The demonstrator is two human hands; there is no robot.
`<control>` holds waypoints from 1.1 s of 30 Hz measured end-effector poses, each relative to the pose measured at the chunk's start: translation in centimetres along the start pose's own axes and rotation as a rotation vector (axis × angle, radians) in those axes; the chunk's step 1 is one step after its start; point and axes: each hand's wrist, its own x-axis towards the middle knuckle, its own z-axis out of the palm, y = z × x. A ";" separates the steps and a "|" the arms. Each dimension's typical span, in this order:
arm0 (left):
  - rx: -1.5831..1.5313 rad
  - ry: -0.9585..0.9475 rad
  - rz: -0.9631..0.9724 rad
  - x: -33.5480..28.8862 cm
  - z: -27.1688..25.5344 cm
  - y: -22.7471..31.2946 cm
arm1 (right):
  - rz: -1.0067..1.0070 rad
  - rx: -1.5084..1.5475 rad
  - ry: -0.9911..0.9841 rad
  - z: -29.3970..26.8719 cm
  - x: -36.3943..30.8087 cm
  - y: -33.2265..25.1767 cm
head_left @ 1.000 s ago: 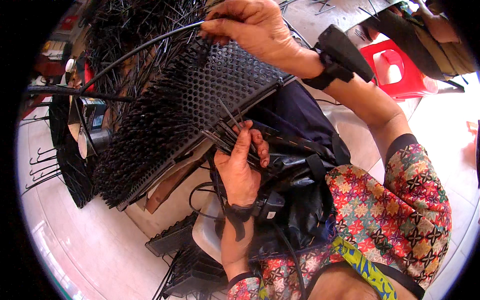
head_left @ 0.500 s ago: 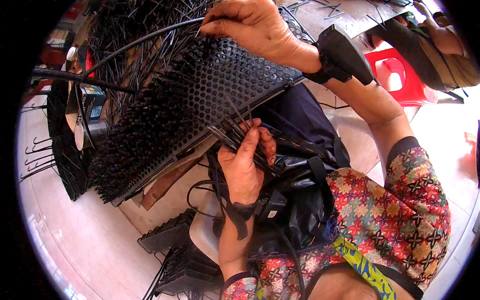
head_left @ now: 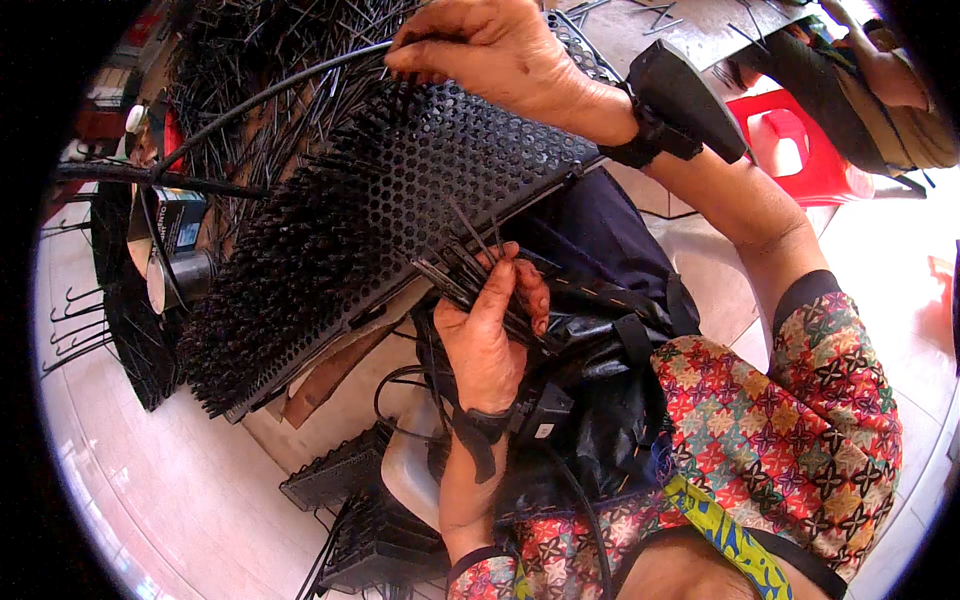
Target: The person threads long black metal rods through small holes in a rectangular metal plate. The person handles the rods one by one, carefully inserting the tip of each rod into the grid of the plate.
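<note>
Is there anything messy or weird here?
Yes, a bit messy: the heap of thin black sticks at the top left lies tangled, pointing every which way. A few loose dark sticks are also strewn on the flat pale surface at the top right. I can't see anything clearly broken.

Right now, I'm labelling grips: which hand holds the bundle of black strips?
The left hand, lower in view, grips the bundle; the right hand shows none.

Red plastic stool [head_left: 832,160] stood at upper right; pale tiled floor [head_left: 150,450] showed lower left; silvery can [head_left: 192,276] sat just beside dark box [head_left: 180,222], far left
</note>
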 end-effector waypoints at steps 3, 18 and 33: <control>-0.017 0.010 0.003 -0.1 -0.4 0.0 | -0.166 -0.227 -0.160 0.3 1.0 -0.7; -0.018 -0.055 -0.020 0.0 -0.4 0.2 | -0.342 -0.622 -0.401 2.1 2.2 -1.6; 0.185 0.015 -0.004 -0.1 -0.9 -0.1 | 0.147 -0.131 -0.354 1.8 -4.7 -4.3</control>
